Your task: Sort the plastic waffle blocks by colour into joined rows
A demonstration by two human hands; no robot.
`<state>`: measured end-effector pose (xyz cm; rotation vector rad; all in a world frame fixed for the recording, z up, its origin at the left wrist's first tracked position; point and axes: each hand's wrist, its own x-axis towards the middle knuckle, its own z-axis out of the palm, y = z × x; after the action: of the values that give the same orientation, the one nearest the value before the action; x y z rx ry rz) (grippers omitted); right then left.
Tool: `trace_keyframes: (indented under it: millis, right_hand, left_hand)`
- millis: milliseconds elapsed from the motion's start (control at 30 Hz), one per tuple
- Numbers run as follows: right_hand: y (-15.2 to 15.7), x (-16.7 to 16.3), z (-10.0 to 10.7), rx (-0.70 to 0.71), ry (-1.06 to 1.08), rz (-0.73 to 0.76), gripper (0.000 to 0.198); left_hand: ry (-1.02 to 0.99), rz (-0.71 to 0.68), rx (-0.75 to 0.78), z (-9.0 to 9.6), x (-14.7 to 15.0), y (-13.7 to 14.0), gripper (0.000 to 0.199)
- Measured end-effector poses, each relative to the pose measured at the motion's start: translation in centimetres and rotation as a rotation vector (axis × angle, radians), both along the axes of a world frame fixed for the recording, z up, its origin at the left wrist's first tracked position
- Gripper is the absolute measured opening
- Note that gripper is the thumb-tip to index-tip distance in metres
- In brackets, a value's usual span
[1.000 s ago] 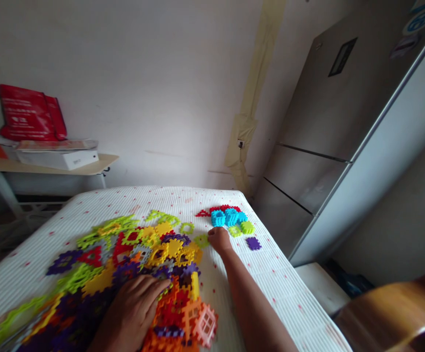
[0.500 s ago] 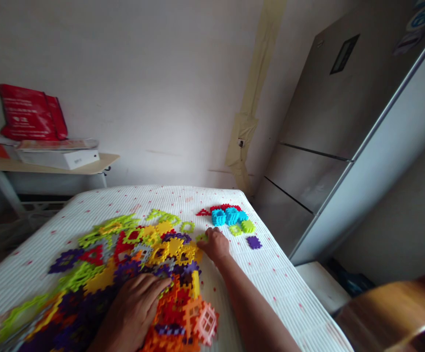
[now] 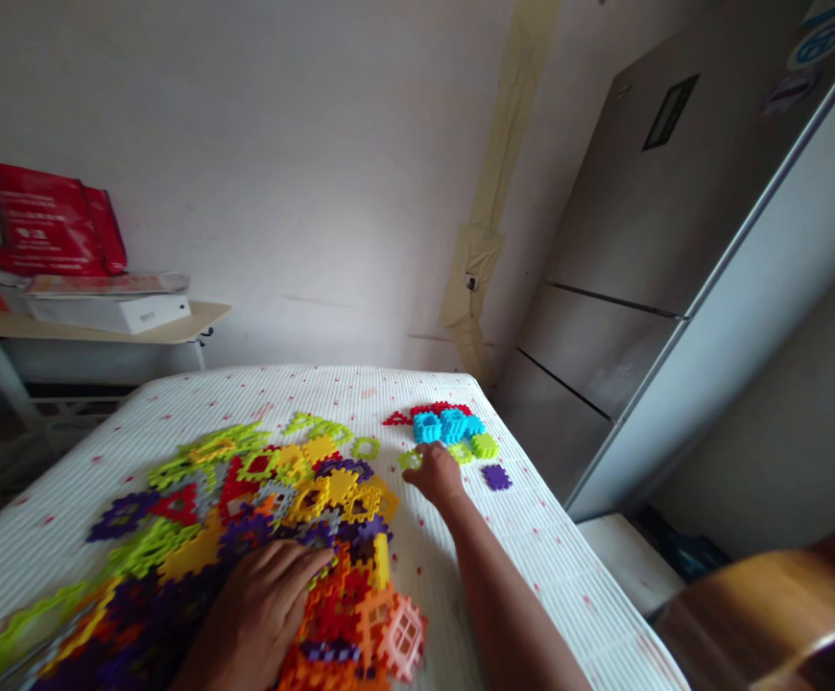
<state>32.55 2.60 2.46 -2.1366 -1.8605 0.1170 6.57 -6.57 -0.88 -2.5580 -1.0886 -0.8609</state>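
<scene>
A heap of toothed plastic building tiles (image 3: 342,488) in many colours covers the left and middle of the cloth-covered table (image 3: 525,566). My left hand (image 3: 263,600) lies over the near part of the heap, fingers stretched out on purple and orange tiles; its fingertips are partly hidden. My right hand (image 3: 439,472) is right of the heap, with its fingers on a lime green frame tile (image 3: 409,461). Just beyond it stand stacked light blue tiles (image 3: 428,428), with red tiles (image 3: 439,410) behind. A lime green stack (image 3: 485,445) and a purple tile (image 3: 496,477) lie to its right.
A grey fridge (image 3: 605,288) stands close to the table's right edge. Behind is a white wall (image 3: 302,192) with a taped socket (image 3: 470,282). On a side table (image 3: 205,320) at left are a red bag (image 3: 50,221) and a white box (image 3: 111,312).
My right hand has moved right, away from the heap, and the lime green frame tile has moved with it. My left hand stays on the heap.
</scene>
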Motion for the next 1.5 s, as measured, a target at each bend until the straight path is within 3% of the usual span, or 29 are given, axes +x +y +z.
trace_keyframes:
  millis: [133,367,933,1500]
  right_hand:
    - [0.3,3.2,0.9,0.103,-0.028,-0.164,0.033]
    - [0.3,7.0,0.4,-0.028,-0.030,-0.271,0.032]
    - [0.6,7.0,-1.1,-0.060,-0.041,-0.259,0.035]
    - [0.5,6.4,-1.4,0.012,-0.121,-0.254,0.034]
  left_hand:
    - [0.003,-0.002,-0.001,-0.1,0.0,0.0,0.035]
    - [-0.024,-0.007,0.008,-0.7,-0.1,0.2,0.035]
    - [-0.024,-0.025,0.009,-0.5,-0.1,0.2,0.034]
    - [-0.028,-0.016,-0.003,-0.5,-0.1,0.2,0.035]
